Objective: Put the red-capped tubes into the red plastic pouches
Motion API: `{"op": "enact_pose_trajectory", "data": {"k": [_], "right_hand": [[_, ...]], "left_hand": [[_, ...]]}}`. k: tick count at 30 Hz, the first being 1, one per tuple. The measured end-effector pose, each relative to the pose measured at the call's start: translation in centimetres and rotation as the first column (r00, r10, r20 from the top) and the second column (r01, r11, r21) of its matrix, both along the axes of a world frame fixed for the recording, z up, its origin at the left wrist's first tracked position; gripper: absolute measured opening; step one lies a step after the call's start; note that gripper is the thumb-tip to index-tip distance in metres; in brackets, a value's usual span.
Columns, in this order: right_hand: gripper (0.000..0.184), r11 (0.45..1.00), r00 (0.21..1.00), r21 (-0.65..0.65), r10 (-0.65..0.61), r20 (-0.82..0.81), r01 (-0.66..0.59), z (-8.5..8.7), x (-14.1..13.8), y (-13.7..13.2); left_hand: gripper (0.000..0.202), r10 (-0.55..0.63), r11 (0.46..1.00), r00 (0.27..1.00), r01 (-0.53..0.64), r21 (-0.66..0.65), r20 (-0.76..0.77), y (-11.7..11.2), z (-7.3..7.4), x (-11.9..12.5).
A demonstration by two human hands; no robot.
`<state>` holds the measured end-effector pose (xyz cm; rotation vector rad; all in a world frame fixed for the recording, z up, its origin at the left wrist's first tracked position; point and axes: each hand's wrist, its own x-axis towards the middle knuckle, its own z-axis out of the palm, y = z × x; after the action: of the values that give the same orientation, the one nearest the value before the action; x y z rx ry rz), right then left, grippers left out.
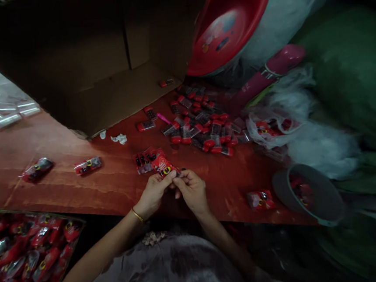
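A red printed packet [162, 163] with a yellow-and-black emblem is pinched at its lower end, tilted up away from me. My left hand [155, 191] closes on its near edge with thumb and fingers. Right beside it, the fingertips of my right hand [192, 189] meet at the packet's near corner; what exactly they grip there is partly hidden. Just behind lies a small stack of red packets [141, 162] on the reddish table [119, 186]. Farther back is a heap of small clear containers with red caps [203, 126].
An open cardboard box [106, 104] and a red basin [247, 26] stand at the back. A grey bucket [324, 195] and a plastic bag [267, 138] are right, near a pink bottle [276, 65]. Filled packets [88, 165] lie left, above a packet-filled carton [79, 234].
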<state>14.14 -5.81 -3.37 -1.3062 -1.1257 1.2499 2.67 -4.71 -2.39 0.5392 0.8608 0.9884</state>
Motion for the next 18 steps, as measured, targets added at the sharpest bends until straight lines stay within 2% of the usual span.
{"op": "enact_pose_trajectory", "data": {"k": [3, 6, 8, 9, 10, 11, 12, 13, 14, 15, 16, 18], "right_hand": [[0.039, 0.998, 0.994, 0.068, 0.002, 0.113, -0.010, -0.4, -0.3, 0.9], [0.037, 0.975, 0.934, 0.207, 0.004, 0.357, -0.084, -0.2, 0.3, 2.1], [0.036, 0.946, 0.806, 0.309, -0.105, 0.583, -0.100, 0.2, 1.8, 3.3], [0.038, 0.932, 0.701, 0.353, -0.198, 0.685, -0.082, 0.3, 2.9, 4.0], [0.043, 0.921, 0.574, 0.387, -0.293, 0.765, -0.045, 0.3, 4.1, 4.9], [0.050, 0.919, 0.436, 0.394, -0.355, 0.827, 0.001, 0.2, 5.4, 5.8], [0.055, 0.928, 0.319, 0.372, -0.360, 0.877, 0.025, -0.1, 6.6, 6.6], [0.056, 0.941, 0.236, 0.339, -0.335, 0.912, 0.024, -0.5, 7.6, 7.4], [0.053, 0.953, 0.182, 0.301, -0.298, 0.937, 0.007, -1.0, 8.4, 8.0], [0.050, 0.963, 0.148, 0.270, -0.265, 0.953, -0.018, -1.5, 8.8, 8.4], [0.047, 0.967, 0.127, 0.252, -0.244, 0.961, -0.048, -1.9, 8.9, 8.6], [0.043, 0.964, 0.108, 0.249, -0.239, 0.965, -0.095, -2.6, 8.4, 8.2]], "left_hand": [[0.041, -0.043, 0.991, 0.997, 0.050, -0.125, 0.063, -0.1, -0.1, -0.1], [0.037, -0.013, 0.984, 0.996, 0.028, -0.176, 0.084, 0.6, 0.4, -1.9], [0.033, 0.092, 0.973, 0.994, -0.076, -0.220, 0.063, 1.6, 0.9, -4.6], [0.030, 0.194, 0.951, 0.981, -0.179, -0.251, 0.033, 2.1, 1.1, -6.2], [0.027, 0.324, 0.914, 0.946, -0.312, -0.258, 0.003, 2.6, 1.3, -8.0], [0.028, 0.473, 0.852, 0.880, -0.466, -0.238, -0.029, 3.1, 1.4, -9.7], [0.031, 0.588, 0.782, 0.808, -0.582, -0.222, -0.046, 3.5, 1.5, -11.3], [0.038, 0.667, 0.724, 0.744, -0.662, -0.193, -0.045, 3.8, 1.5, -12.5], [0.044, 0.706, 0.695, 0.708, -0.701, -0.158, -0.038, 3.9, 1.4, -13.3], [0.048, 0.713, 0.691, 0.700, -0.712, -0.124, -0.040, 3.9, 1.3, -13.6], [0.049, 0.698, 0.710, 0.713, -0.701, -0.073, -0.063, 3.8, 1.2, -13.4], [0.041, 0.620, 0.782, 0.755, -0.615, 0.098, -0.215, 3.6, 0.8, -11.6]]}}
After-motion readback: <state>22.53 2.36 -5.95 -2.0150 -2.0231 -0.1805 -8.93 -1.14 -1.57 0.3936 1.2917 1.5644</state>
